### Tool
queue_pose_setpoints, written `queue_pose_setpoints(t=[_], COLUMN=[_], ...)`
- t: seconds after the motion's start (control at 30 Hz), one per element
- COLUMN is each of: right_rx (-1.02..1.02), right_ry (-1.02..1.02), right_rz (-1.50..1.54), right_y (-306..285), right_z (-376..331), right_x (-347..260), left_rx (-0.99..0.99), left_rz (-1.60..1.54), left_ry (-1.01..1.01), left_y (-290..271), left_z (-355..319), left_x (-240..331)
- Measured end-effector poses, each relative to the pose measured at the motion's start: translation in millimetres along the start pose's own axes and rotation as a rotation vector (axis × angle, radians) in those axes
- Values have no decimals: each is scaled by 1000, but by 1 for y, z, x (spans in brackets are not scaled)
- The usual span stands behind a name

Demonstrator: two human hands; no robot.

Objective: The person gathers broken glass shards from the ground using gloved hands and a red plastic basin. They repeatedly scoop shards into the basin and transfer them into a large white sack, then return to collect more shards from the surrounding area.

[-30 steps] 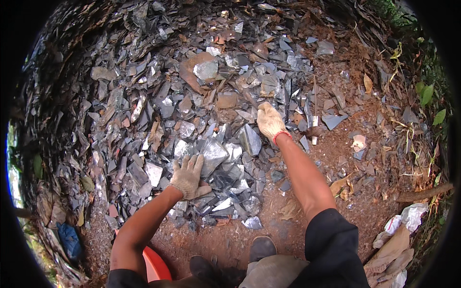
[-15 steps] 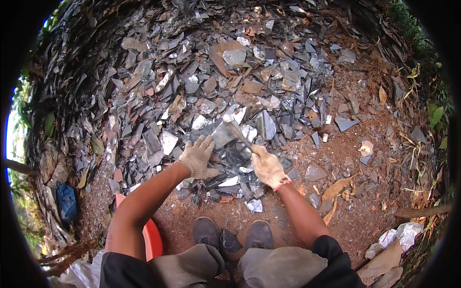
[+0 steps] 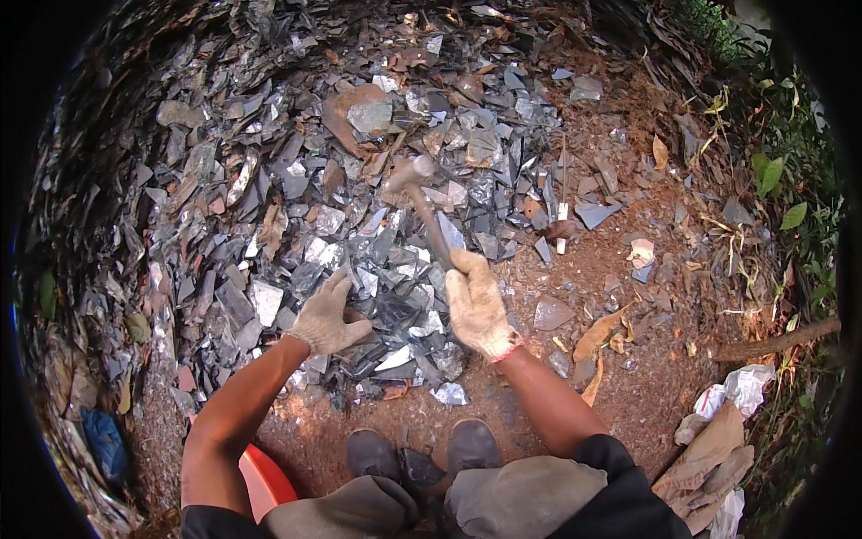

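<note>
My right hand (image 3: pixel 476 305), in a cream knit glove with a red cuff edge, is closed round the handle of a hammer (image 3: pixel 426 216). The hammer's head points away from me, above a heap of broken flat shards (image 3: pixel 395 310). These are grey, sharp-edged pieces, some of them shiny. My left hand (image 3: pixel 329 318), gloved the same way, rests at the left of the nearer shards. Its thumb is spread from the fingers, and nothing shows in its grip. What lies beneath its palm is hidden.
A red-orange curved container (image 3: pixel 268 485) shows in part beside my left arm. Near my feet lies a dark stone piece (image 3: pixel 420 469). Torn brown sacking (image 3: pixel 705 467) and white plastic (image 3: pixel 747 388) lie at right, below a branch (image 3: pixel 779 341). Blue plastic (image 3: pixel 104 442) sits at far left.
The hammer has swung up off the shards, its head now higher and nearer the camera. My left hand stays low over the heap, its fingers drawn a little closer together. The view has shifted.
</note>
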State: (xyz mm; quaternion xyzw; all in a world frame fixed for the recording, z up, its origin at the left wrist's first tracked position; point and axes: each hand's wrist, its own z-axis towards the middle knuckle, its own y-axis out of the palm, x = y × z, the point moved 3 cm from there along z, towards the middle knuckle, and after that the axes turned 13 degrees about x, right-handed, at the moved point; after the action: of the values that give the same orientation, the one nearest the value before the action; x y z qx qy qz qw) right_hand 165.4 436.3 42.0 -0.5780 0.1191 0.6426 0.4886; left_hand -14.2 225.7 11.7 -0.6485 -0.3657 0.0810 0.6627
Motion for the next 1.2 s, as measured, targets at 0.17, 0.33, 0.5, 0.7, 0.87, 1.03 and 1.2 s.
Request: queue_pose_setpoints(t=[0.17,0.33,0.5,0.7,0.87,1.03,1.2], right_rx=[-430,-178,397,375,319,118,-178], right_ry=[143,476,232,493,971,787,188], right_rz=[-168,88,-423,-212,366,196,-277], right_y=[67,27,-44,-55,-38,-31,22], right_z=[-25,-3,100,186,193,148,111], right_x=[51,60,109,216,200,133,61], left_rx=[279,465,-464,-845,-849,-789,-819], left_rz=[-358,-140,203,99,15,106,176], left_ry=[-313,97,624,945,918,795,850], left_y=[15,6,49,106,115,99,118], left_z=[-15,-54,-115,-172,-172,-181,-188], left_x=[0,7,88,118,118,131,125])
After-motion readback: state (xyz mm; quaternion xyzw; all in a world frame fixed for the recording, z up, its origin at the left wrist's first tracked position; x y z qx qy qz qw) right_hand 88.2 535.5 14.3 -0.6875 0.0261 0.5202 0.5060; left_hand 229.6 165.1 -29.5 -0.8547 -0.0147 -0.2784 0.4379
